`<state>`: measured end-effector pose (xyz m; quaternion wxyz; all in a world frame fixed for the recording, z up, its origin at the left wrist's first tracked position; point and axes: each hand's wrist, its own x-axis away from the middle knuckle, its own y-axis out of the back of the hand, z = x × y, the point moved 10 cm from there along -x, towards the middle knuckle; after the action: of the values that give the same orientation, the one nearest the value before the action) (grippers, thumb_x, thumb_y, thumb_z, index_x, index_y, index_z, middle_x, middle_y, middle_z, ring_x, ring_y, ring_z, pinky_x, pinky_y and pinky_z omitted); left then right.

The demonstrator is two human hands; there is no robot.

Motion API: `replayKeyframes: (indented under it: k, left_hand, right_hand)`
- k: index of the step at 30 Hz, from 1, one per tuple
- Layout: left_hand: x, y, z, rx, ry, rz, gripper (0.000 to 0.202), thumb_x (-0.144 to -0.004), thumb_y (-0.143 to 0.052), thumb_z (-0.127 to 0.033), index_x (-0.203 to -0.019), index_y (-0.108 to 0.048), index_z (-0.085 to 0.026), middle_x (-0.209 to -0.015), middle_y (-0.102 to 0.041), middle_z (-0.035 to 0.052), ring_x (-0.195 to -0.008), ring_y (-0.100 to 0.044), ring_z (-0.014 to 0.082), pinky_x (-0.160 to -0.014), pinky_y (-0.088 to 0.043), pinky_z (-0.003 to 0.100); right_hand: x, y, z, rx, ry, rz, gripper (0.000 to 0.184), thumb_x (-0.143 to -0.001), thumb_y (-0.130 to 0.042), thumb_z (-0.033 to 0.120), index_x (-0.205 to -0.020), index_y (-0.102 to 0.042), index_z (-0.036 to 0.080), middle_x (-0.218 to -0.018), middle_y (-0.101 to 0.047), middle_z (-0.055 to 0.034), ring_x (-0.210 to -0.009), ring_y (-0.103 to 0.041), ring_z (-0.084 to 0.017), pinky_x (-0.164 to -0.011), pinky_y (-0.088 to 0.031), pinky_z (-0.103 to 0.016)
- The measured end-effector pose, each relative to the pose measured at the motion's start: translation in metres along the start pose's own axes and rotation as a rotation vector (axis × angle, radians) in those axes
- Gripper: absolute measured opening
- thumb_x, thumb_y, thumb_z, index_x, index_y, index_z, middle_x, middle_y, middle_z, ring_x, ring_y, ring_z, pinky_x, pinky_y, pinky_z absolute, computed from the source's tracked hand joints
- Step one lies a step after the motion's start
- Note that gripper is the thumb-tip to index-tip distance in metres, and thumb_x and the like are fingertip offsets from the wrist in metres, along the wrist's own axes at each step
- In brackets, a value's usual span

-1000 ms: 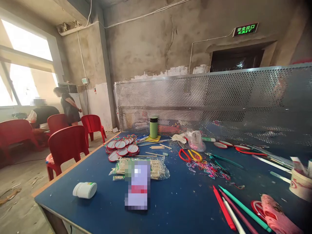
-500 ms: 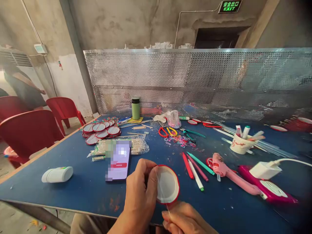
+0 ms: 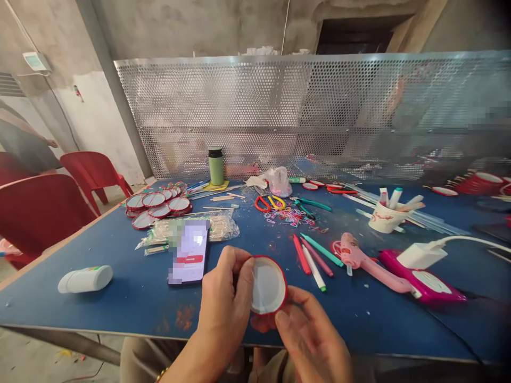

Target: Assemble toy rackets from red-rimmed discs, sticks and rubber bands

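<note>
Red-rimmed disc: the disc (image 3: 269,287) is held up between the two hands, its pale face tilted toward the wearer, before the near part of the blue surface (image 3: 136,303).
Left hand: the disc's left rim is pinched between thumb and fingers by the left hand (image 3: 225,300).
Right hand: the fingers of the right hand (image 3: 315,332) are half curled at the lower right rim; whether the rim is gripped or only touched cannot be told.
Step in hand: the rim appears to be handled with both hands, one side being steadied by the left.
Next move: a firm left pinch and light, exact right fingertips seem called for, with the pale face left unpressed.
Beside the hands: a phone (image 3: 189,260) is seen to the left; a red marker (image 3: 302,255) and a pink glue gun (image 3: 365,263) are seen to the right.
</note>
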<state>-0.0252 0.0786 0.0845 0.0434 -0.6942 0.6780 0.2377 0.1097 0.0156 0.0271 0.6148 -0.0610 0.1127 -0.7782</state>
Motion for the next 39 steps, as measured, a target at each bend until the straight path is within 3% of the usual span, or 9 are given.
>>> replayKeyframes:
  k: [4,7,12,22,28,31,35,39]
  left_hand:
    - [0.002,0.001,-0.008,-0.100,-0.076,-0.037,0.012,-0.096,-0.046,-0.025,-0.089,-0.055,-0.021,-0.065,-0.063,-0.0045,-0.051,-0.054,0.0089,-0.048,-0.038,0.018]
    - [-0.001,-0.003,-0.006,-0.084,-0.055,0.050,0.015,-0.096,-0.045,-0.025,-0.086,-0.054,-0.021,-0.060,-0.058,-0.0061,-0.050,-0.050,0.0086,-0.047,-0.036,0.018]
    - [-0.005,-0.008,-0.003,-0.065,-0.026,0.224,0.020,-0.096,-0.047,-0.027,-0.081,-0.057,-0.019,-0.061,-0.056,-0.0056,-0.053,-0.048,0.0082,-0.048,-0.034,0.017]
    - [-0.008,-0.003,-0.001,-0.119,-0.059,0.236,0.019,-0.096,-0.047,-0.025,-0.083,-0.060,-0.019,-0.062,-0.056,-0.0053,-0.054,-0.047,0.0076,-0.049,-0.032,0.017]
    - [-0.009,-0.001,0.001,-0.073,-0.027,0.221,0.019,-0.095,-0.049,-0.026,-0.082,-0.060,-0.018,-0.062,-0.058,-0.0048,-0.053,-0.048,0.0075,-0.048,-0.034,0.017]
    - [-0.008,-0.005,0.007,0.002,0.060,0.298,0.018,-0.095,-0.049,-0.029,-0.086,-0.060,-0.018,-0.066,-0.061,-0.0032,-0.057,-0.052,0.0084,-0.050,-0.038,0.017]
    - [-0.003,-0.013,0.014,0.177,0.202,0.495,0.021,-0.096,-0.050,-0.035,-0.095,-0.060,-0.017,-0.070,-0.060,-0.0021,-0.056,-0.053,0.0091,-0.048,-0.044,0.018]
    - [-0.001,-0.014,0.015,0.270,0.253,0.616,0.021,-0.094,-0.054,-0.034,-0.099,-0.061,-0.015,-0.076,-0.064,0.0010,-0.057,-0.056,0.0091,-0.051,-0.048,0.020]
  right_hand:
    - [-0.008,-0.008,-0.011,-0.076,-0.043,0.071,0.039,-0.086,-0.069,0.052,-0.104,-0.070,0.018,-0.074,-0.071,-0.0054,-0.075,-0.067,-0.021,-0.064,-0.052,-0.026]
    - [-0.010,-0.007,-0.019,-0.090,-0.060,0.083,0.037,-0.085,-0.070,0.050,-0.102,-0.070,0.017,-0.067,-0.068,-0.0031,-0.070,-0.066,-0.020,-0.061,-0.051,-0.027]
    - [-0.006,-0.011,-0.022,-0.142,-0.115,0.100,0.041,-0.082,-0.073,0.053,-0.102,-0.069,0.017,-0.074,-0.069,-0.0044,-0.064,-0.065,-0.017,-0.060,-0.051,-0.026]
    - [-0.004,-0.023,-0.019,-0.136,-0.127,0.191,0.044,-0.087,-0.067,0.056,-0.103,-0.064,0.015,-0.063,-0.064,-0.0007,-0.055,-0.063,-0.014,-0.054,-0.049,-0.025]
    - [-0.005,-0.023,-0.020,-0.168,-0.128,0.181,0.043,-0.085,-0.070,0.054,-0.101,-0.065,0.015,-0.065,-0.065,-0.0021,-0.062,-0.067,-0.017,-0.058,-0.053,-0.026]
    - [-0.006,-0.020,-0.023,-0.159,-0.144,0.165,0.043,-0.083,-0.073,0.053,-0.101,-0.066,0.015,-0.069,-0.067,-0.0033,-0.064,-0.069,-0.017,-0.061,-0.056,-0.027]
    - [-0.006,-0.018,-0.027,-0.179,-0.167,0.155,0.043,-0.081,-0.076,0.052,-0.099,-0.068,0.014,-0.075,-0.069,-0.0062,-0.069,-0.070,-0.019,-0.063,-0.059,-0.030]
    - [-0.005,-0.019,-0.026,-0.157,-0.180,0.158,0.041,-0.081,-0.076,0.051,-0.098,-0.069,0.014,-0.075,-0.071,-0.0079,-0.069,-0.070,-0.019,-0.065,-0.060,-0.030]
